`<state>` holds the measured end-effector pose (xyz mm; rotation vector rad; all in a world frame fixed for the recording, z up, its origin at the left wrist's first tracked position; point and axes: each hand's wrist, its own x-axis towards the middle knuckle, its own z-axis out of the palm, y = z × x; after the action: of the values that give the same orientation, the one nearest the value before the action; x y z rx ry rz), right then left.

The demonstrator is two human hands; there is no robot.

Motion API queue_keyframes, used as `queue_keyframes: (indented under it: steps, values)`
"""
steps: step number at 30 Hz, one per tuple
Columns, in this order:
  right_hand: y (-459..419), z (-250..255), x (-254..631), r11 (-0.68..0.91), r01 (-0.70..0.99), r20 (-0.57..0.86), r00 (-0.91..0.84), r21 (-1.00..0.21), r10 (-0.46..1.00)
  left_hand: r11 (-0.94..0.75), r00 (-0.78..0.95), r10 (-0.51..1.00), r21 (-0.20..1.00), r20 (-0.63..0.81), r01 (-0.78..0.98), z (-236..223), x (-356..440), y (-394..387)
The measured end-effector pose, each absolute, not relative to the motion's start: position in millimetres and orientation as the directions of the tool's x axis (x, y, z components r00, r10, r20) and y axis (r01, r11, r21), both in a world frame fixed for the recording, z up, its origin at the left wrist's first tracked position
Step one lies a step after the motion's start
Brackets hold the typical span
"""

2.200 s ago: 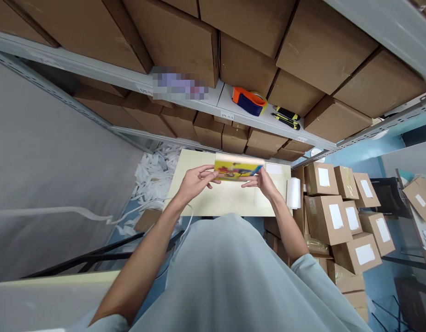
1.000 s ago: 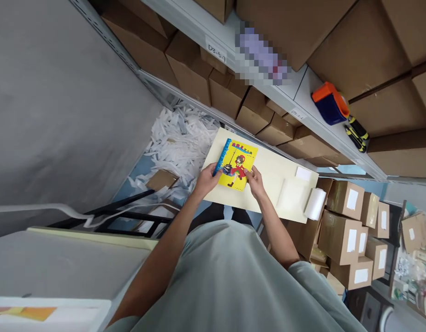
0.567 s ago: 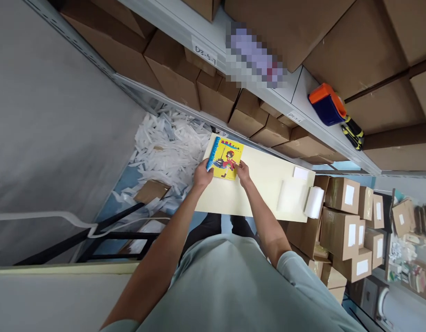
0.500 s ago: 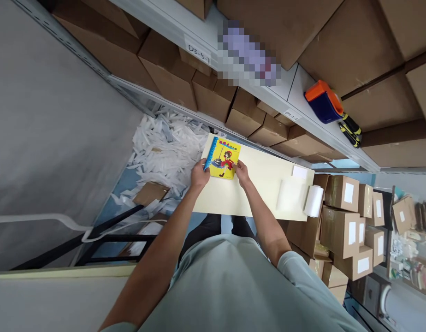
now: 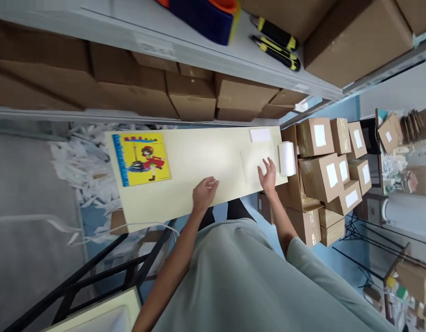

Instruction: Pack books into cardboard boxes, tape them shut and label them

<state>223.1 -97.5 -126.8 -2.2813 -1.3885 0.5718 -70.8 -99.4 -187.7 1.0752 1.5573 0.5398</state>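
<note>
Holding nothing: right hand [image 5: 268, 179], spread near roll [image 5: 287, 159]; left hand [image 5: 203, 194], half-curled. Careless nudge could send roll off counter [image 5: 202, 152].

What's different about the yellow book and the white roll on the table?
The yellow book is flat, while the white roll is rounded like a tube. The book has a bright cover with a figure in red, but the roll is plain. The book lies near the table's left end; the roll is at its right end, close to the right hand. Neither the book nor the roll is being held.
</note>
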Motion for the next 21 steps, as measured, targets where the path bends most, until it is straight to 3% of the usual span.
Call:
queue_keyframes:
  steps: [3, 6, 14, 21]
  values:
    - [-93.0, -131.7, 307.3, -0.481, 0.798, -0.058, 0.496, -0.362, 0.866, 0.484, 0.079, 0.810, 0.739, -0.581, 0.469, -192.7, -2.5, -93.7]
    - [-88.6, -150.1, 365.0, -0.539, 0.791, -0.086, 0.539, -0.288, 0.838, 0.491, 0.042, 0.793, 0.678, -0.608, 0.548, -207.1, 53.7, -77.3]
    - [-93.5, -180.7, 403.7, -0.558, 0.774, -0.185, 0.527, -0.299, 0.830, 0.453, -0.084, 0.826, 0.567, -0.558, 0.687, -226.6, 141.3, -45.3]
    - [-112.7, -167.0, 366.1, -0.446, 0.814, -0.145, 0.423, -0.372, 0.894, 0.529, -0.291, 0.833, 0.522, -0.471, 0.669, -228.3, 60.1, -44.3]
